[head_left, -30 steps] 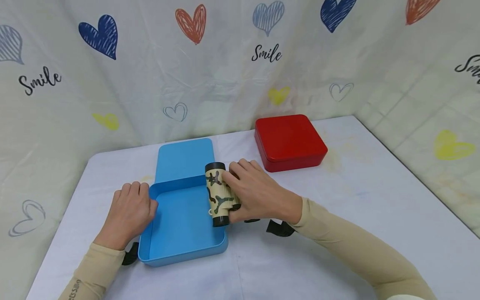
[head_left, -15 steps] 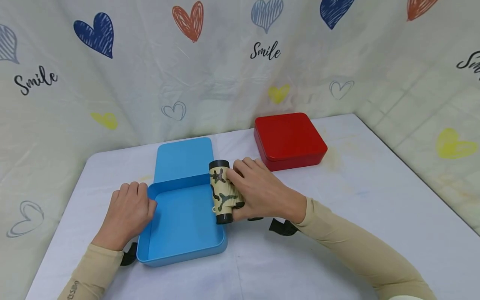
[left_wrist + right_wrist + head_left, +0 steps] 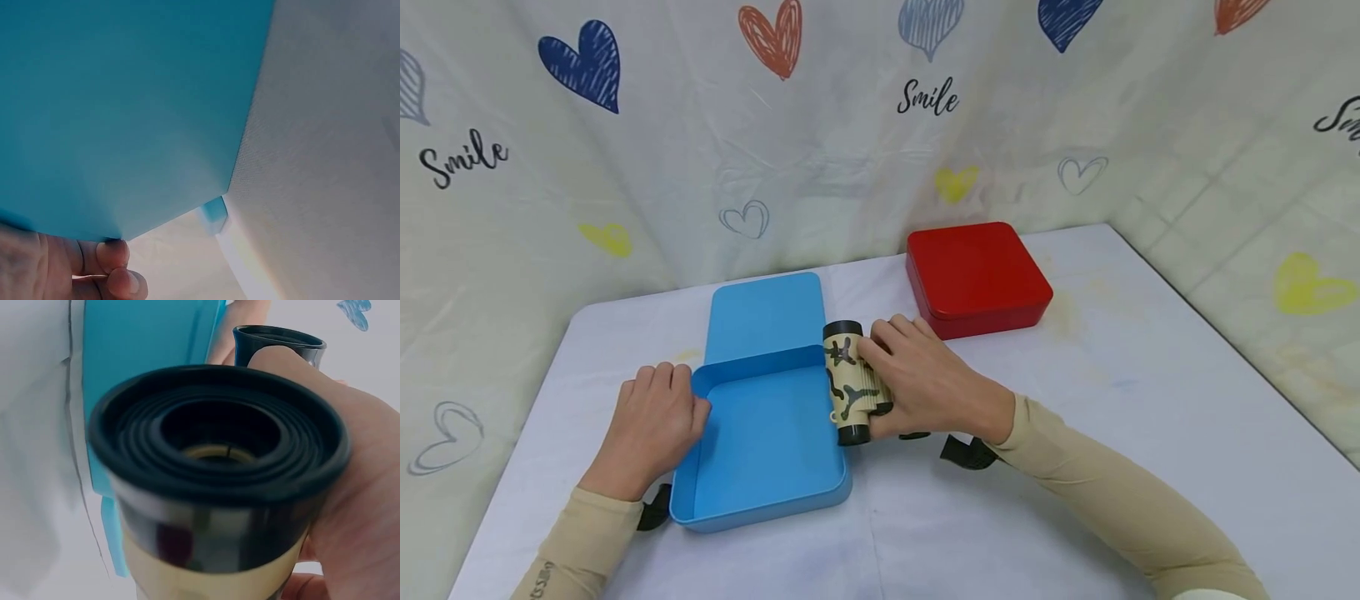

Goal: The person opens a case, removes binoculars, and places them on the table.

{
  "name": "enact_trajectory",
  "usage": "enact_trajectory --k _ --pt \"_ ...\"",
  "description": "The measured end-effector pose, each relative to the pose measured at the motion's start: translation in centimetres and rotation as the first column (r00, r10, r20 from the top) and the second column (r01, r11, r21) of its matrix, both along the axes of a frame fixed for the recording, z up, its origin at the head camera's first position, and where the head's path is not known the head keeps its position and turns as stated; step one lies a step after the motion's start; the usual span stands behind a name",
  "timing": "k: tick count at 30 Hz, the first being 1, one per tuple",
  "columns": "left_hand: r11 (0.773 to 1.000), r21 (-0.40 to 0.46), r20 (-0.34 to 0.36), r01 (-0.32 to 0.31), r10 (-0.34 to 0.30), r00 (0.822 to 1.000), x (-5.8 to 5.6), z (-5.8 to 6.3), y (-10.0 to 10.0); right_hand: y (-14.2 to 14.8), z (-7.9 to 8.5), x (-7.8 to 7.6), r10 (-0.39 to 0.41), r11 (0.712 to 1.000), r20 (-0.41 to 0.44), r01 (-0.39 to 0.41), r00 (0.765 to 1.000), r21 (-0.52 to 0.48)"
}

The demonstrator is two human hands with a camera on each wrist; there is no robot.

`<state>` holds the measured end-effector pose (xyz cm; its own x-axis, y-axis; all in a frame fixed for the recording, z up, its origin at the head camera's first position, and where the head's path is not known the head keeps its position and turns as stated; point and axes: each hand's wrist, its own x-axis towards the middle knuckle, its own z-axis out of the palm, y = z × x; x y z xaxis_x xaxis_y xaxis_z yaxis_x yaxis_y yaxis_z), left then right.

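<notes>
Across the white-covered table (image 3: 1000, 508) I had the open blue box (image 3: 775, 509) at near left and the red box (image 3: 977, 271) at far right, with the left hand (image 3: 651, 425) holding the blue box's left wall, fingers curled. The right hand (image 3: 928, 383) gripped the camouflage binoculars (image 3: 846, 375) at that box's right wall, though I could not tell whether they touched it. I judged them light, stiff and barely slippery, more fragile at the black ends, so the ribbed middle looked the better place to take hold.
</notes>
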<state>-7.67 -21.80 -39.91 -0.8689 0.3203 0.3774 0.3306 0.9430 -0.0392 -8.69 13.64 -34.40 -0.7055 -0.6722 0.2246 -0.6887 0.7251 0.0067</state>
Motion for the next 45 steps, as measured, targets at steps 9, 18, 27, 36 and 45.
enact_trajectory --k 9,18,27,36,45 --pt "1.0 0.004 0.016 -0.022 0.022 1.0 0.2 -0.1 -0.1 0.5 -0.7 -0.1 0.001 1.0 0.035 -0.001 0.999 0.016" --pt "1.0 -0.01 0.017 -0.015 0.015 1.0 0.0 0.0 0.0 1.1 -1.4 -0.1 -0.012 1.0 0.047 0.011 0.999 0.018" --pt "1.0 -0.009 0.027 -0.017 0.018 0.999 0.0 0.0 0.1 1.1 -2.1 -0.2 -0.016 0.999 0.085 0.013 0.996 0.034" --pt "1.0 -0.014 0.026 -0.018 0.018 0.999 0.1 0.0 0.1 1.2 -2.7 -0.1 -0.016 0.998 0.103 0.009 0.995 0.06" --pt "1.0 -0.016 0.019 -0.017 0.018 1.0 0.1 0.0 0.2 1.2 -3.2 -0.1 -0.013 0.997 0.11 0.004 0.994 0.081"
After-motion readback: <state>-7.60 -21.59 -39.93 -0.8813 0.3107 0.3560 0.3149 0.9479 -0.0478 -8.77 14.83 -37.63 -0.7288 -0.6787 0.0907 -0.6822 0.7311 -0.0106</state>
